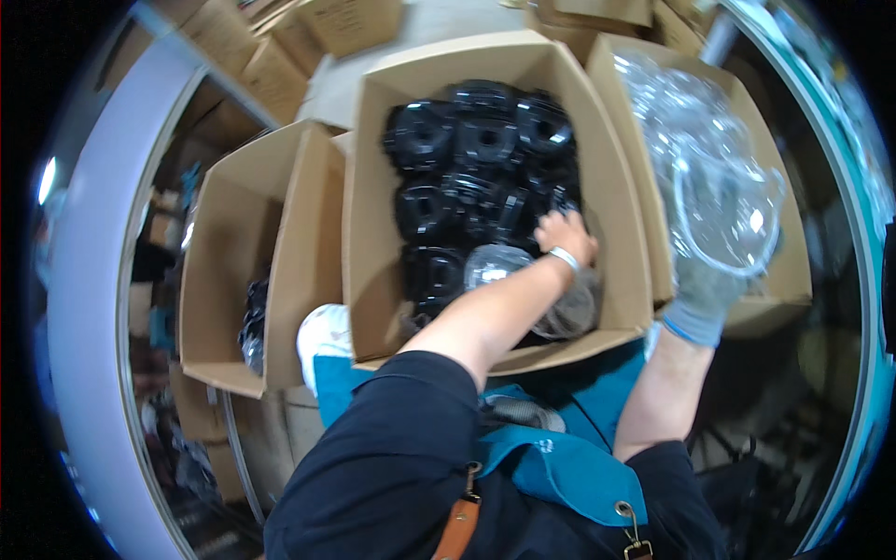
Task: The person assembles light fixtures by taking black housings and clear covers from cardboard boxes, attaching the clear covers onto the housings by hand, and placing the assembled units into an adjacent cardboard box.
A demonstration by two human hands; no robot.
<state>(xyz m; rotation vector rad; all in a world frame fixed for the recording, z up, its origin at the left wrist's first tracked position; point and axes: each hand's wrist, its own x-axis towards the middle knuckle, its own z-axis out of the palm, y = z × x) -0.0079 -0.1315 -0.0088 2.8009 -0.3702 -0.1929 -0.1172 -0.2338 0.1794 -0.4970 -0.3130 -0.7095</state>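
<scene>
My bare left hand (567, 237), with a pale band at its wrist, reaches into the middle cardboard box (504, 58). Its fingers curl down onto a glossy black plastic part (563, 198), one of several in rows there. Two clear plastic pieces lie near that wrist: one clear piece (495, 264) left of it, another clear piece (571, 310) below it. Over the right-hand box, my right hand (706, 291) wears a grey glove with a blue cuff. It is closed on the lower edge of a clear plastic shell (733, 217) with a pale rim; its fingertips are partly hidden.
The right-hand cardboard box (782, 177) holds several clear plastic shells (667, 98). At the left stands another cardboard box (229, 219) with dark bagged items (254, 327) low inside. Further cartons (345, 26) stand behind. A pale upright frame (126, 177) borders the left side.
</scene>
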